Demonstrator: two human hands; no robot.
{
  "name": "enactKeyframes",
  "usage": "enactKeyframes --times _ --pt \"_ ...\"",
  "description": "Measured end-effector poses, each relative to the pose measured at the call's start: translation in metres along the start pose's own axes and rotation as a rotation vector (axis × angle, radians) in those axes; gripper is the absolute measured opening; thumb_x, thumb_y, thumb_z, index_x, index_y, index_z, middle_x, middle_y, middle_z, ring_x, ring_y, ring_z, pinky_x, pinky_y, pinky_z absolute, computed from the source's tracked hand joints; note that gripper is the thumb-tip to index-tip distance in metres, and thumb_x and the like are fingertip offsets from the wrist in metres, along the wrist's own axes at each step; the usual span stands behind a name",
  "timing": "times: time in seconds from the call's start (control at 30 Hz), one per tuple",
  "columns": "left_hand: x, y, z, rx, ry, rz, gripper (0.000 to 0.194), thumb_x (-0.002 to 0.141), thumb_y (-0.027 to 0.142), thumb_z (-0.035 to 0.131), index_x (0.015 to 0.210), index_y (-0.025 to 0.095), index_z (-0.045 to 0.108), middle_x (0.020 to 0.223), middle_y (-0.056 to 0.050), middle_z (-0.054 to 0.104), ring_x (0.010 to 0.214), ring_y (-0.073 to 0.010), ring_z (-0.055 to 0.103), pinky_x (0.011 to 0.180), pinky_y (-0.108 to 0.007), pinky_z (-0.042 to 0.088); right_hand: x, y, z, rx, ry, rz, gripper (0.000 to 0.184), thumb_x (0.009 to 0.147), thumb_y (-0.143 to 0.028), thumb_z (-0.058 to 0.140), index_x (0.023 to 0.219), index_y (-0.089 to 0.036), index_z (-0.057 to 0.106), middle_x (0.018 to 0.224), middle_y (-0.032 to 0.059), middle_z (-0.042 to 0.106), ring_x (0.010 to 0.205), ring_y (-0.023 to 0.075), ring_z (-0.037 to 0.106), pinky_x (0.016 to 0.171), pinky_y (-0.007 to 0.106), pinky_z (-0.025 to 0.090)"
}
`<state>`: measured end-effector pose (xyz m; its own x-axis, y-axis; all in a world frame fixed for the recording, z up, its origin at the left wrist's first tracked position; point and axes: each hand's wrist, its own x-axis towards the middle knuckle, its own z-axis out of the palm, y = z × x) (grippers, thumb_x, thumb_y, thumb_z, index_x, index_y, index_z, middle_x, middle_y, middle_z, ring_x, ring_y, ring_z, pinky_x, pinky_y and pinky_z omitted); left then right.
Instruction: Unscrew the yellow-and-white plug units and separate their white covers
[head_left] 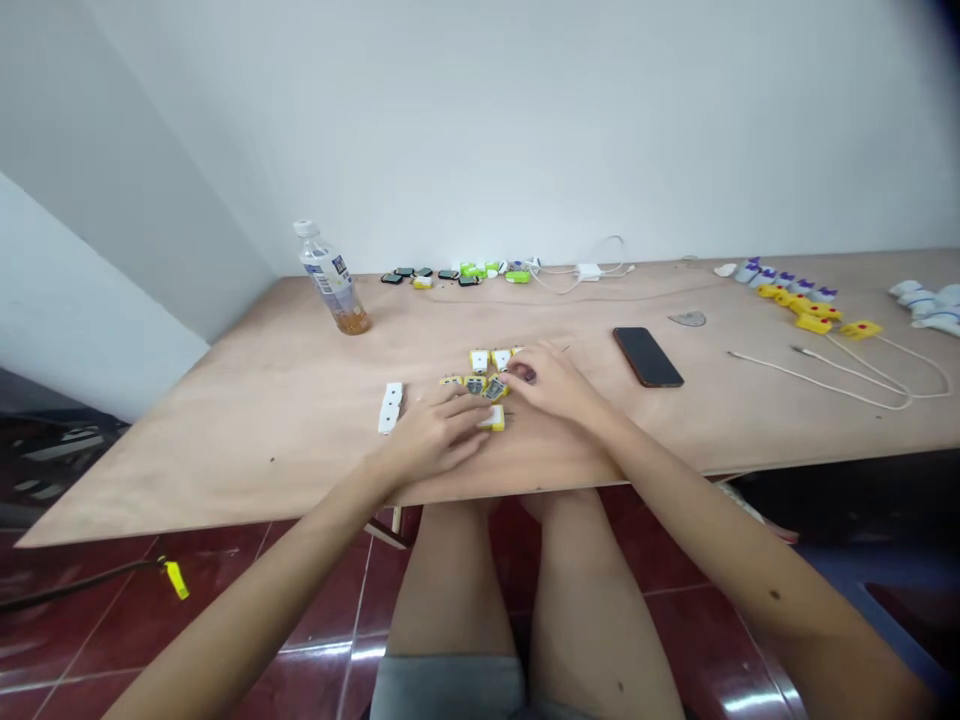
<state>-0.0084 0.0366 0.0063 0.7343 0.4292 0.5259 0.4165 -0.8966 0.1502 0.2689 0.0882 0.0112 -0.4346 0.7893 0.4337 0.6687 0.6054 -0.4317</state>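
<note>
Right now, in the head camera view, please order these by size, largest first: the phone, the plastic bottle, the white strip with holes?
Plastic bottle, then black phone, then white strip with holes. The bottle stands farther back, yet looks largest.

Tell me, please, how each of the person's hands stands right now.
Left hand: curled, fingers beside a yellow-and-white piece; holding cannot be told.
Right hand: fingers bent over the small pieces; holding cannot be told.

Small yellow-and-white pieces (480, 362) partly hidden under the left hand (439, 432) and right hand (544, 382)
</note>
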Motion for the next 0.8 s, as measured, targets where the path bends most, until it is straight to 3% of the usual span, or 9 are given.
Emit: enactKeyframes --times 0.2,0.4,0.57,0.67,0.73,0.8 --pt "-0.011 0.025 0.009 -0.011 0.04 -0.11 0.018 0.112 0.015 0.066 0.121 0.021 0.08 0.133 -0.011 0.082 0.119 -0.0297 0.074 0.105 -0.051 0.062 0.002 0.01 0.014 0.067 -0.003 -0.082 0.019 0.107 -0.027 0.075 0.089 -0.019 0.076 0.089 0.0064 0.073 0.091 0.0245 0.061 0.089 0.038 0.046" --pt "-0.019 0.067 0.015 -0.142 0.143 -0.298 0.024 0.11 0.013 0.07 0.13 0.024 0.078 0.127 -0.009 0.083 0.117 -0.0272 0.076 0.102 -0.047 0.064 -0.003 0.013 0.018 0.117 -0.019 -0.128 0.018 0.111 -0.025 0.068 0.095 -0.02 0.076 0.095 0.0072 0.073 0.097 0.0258 0.059 0.093 0.039 0.046" --pt "-0.019 0.073 0.017 -0.196 0.188 -0.388 0.021 0.11 0.014 0.07 0.127 0.025 0.078 0.132 -0.008 0.082 0.124 -0.0264 0.078 0.107 -0.046 0.065 -0.003 0.009 0.014 0.166 0.012 -0.13 0.031 0.118 -0.034 0.056 0.095 -0.02 0.073 0.097 0.0077 0.073 0.097 0.0248 0.059 0.097 0.041 0.045" --pt "-0.021 0.071 0.021 -0.172 0.24 -0.414 0.021 0.109 0.013 0.071 0.125 0.025 0.076 0.131 -0.008 0.082 0.122 -0.0252 0.08 0.107 -0.044 0.066 0.013 0.003 0.004 0.362 0.083 -0.051 0.045 0.119 -0.048 0.05 0.09 -0.021 0.072 0.091 0.0071 0.073 0.09 0.0233 0.06 0.091 0.04 0.046" --pt "-0.021 0.07 0.024 -0.161 0.266 -0.43 0.02 0.108 0.013 0.073 0.124 0.025 0.076 0.127 -0.007 0.083 0.118 -0.0244 0.081 0.105 -0.042 0.067 0.031 -0.004 -0.003 0.598 0.066 0.046 0.051 0.114 -0.062 0.056 0.093 -0.02 0.074 0.091 0.006 0.073 0.085 0.0209 0.061 0.083 0.036 0.046" --pt "-0.021 0.069 0.024 -0.171 0.29 -0.448 0.018 0.107 0.015 0.075 0.123 0.025 0.076 0.124 -0.007 0.083 0.116 -0.0237 0.081 0.103 -0.041 0.068 0.05 -0.013 -0.008 0.876 0.012 0.16 0.058 0.105 -0.075 0.064 0.091 -0.02 0.074 0.081 0.0017 0.065 0.072 0.0169 0.052 0.071 0.032 0.04"
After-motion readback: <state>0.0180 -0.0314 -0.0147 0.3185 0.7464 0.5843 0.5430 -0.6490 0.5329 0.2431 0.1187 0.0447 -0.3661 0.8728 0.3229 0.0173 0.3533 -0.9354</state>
